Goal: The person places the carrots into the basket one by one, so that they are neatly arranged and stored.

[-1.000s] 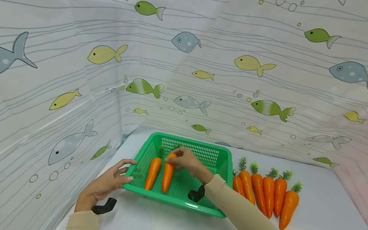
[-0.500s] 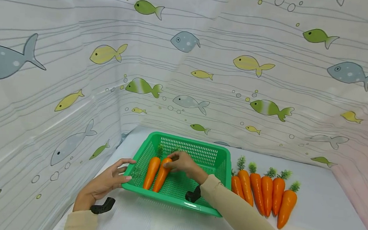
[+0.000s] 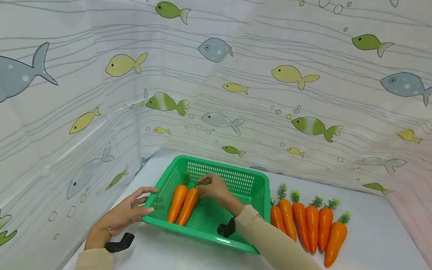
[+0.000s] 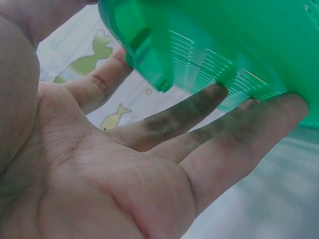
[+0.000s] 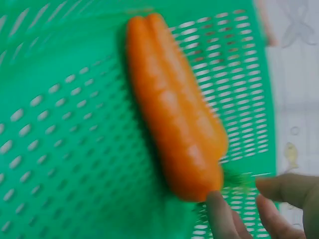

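Two orange carrots lie side by side in the left part of the green plastic basket (image 3: 207, 239): a left carrot (image 3: 176, 203) and a right carrot (image 3: 188, 206). At the leafy end of the right carrot is my right hand (image 3: 215, 189). The right wrist view shows one fingertip touching the carrot's thick end, while other fingers stand apart from it. My left hand (image 3: 126, 210) rests against the basket's left end. In the left wrist view, its fingers (image 4: 169, 124) reach out straight to the outer wall; the thumb is mostly cut off.
Right of the basket, several more carrots (image 3: 311, 227) lie in a row on the white table (image 3: 375, 252), green tops pointing away. My right forearm (image 3: 286, 252) crosses the basket's near right corner. A fish-patterned sheet (image 3: 257, 104) rises behind and at the sides.
The right carrot was moved left until it lay against the other one, and my right hand has loosened from it, shifting towards its leafy end. My left hand stays at the basket.
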`<state>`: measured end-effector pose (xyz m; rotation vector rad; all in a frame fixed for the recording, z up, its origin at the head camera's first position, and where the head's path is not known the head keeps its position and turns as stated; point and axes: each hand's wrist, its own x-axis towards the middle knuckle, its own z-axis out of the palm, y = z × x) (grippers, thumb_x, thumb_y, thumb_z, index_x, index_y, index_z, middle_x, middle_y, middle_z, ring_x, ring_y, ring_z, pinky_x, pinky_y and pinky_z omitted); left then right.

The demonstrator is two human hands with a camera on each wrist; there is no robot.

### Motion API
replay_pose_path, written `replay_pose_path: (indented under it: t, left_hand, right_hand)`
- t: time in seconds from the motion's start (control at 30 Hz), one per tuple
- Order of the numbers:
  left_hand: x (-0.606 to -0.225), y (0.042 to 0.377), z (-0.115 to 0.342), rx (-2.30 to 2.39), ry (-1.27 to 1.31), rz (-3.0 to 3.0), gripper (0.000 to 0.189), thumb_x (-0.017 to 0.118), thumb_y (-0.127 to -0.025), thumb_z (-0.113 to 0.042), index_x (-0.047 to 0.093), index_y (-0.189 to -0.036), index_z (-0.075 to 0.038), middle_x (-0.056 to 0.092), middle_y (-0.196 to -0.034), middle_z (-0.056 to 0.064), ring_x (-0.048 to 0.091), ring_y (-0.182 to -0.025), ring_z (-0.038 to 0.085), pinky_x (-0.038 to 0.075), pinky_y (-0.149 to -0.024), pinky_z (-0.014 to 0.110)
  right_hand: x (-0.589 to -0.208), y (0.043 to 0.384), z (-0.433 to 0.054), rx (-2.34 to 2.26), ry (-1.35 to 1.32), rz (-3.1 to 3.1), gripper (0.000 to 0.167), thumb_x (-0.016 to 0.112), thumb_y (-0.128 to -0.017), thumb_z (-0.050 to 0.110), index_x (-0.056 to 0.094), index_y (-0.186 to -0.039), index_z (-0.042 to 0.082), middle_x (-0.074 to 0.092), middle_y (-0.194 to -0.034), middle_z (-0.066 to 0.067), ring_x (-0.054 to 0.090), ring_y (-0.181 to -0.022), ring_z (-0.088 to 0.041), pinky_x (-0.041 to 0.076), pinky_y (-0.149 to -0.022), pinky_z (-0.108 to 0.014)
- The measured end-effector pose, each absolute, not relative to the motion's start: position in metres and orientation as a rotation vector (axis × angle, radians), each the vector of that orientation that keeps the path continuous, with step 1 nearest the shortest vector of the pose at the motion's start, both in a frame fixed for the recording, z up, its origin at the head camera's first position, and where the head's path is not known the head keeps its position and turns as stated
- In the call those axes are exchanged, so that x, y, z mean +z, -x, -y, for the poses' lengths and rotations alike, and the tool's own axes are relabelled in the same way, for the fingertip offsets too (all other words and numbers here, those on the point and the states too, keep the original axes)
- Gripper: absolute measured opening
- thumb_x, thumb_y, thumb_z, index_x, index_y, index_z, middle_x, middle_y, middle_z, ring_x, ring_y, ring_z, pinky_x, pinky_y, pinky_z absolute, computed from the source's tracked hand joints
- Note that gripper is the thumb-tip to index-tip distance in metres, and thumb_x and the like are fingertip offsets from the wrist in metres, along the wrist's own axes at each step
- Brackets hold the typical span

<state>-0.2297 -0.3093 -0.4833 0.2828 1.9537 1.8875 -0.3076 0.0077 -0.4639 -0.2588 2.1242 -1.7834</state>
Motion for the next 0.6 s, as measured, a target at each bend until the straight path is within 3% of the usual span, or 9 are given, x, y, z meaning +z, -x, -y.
replay_pose_path:
  t: [0.1,0.2,0.47,0.6]
  left_hand:
    - [-0.483,0.23,0.31,1.878,-0.287,-1.954,0.064,0.064,-0.1,-0.008,0.032,-0.154,-0.012,0.014,-0.163,0.029,0.041,-0.135,0.046,0.05,-0.093,0.046]
    - [-0.483,0.23,0.309,1.878,-0.291,-1.958,0.064,0.065,-0.099,-0.009,0.032,-0.154,-0.012,0.014,-0.163,0.028,0.039,-0.137,0.044,0.049,-0.094,0.046]
    - [-0.482,0.23,0.308,1.879,-0.285,-1.971,0.063,0.065,-0.099,-0.009,0.035,-0.155,-0.014,0.011,-0.166,0.026,0.02,-0.147,0.053,0.047,-0.098,0.049]
    - [-0.483,0.229,0.311,1.874,-0.281,-1.963,0.063,0.064,-0.1,-0.01,0.035,-0.155,-0.014,0.007,-0.166,0.026,0.012,-0.15,0.051,0.045,-0.1,0.051]
  right_hand:
    - [-0.452,0.308,-0.01,-1.87,0.272,-2.118,0.03,0.065,-0.099,0.002,0.059,-0.126,-0.01,0.064,-0.114,-0.023,0.062,-0.109,-0.05,0.053,-0.092,-0.057]
    - [-0.437,0.306,-0.018,-1.903,0.294,-2.111,0.029,0.065,-0.1,0.004,0.059,-0.127,-0.007,0.064,-0.115,-0.023,0.06,-0.111,-0.051,0.055,-0.09,-0.053]
    - [-0.416,0.306,-0.059,-1.871,0.354,-2.208,0.036,0.068,-0.101,0.015,0.061,-0.132,-0.002,0.067,-0.112,-0.015,0.062,-0.102,-0.043,0.057,-0.083,-0.047]
    - [-0.407,0.306,-0.084,-1.906,0.341,-2.187,0.036,0.068,-0.101,0.016,0.061,-0.132,0.0,0.067,-0.112,-0.015,0.064,-0.091,-0.032,0.057,-0.077,-0.042]
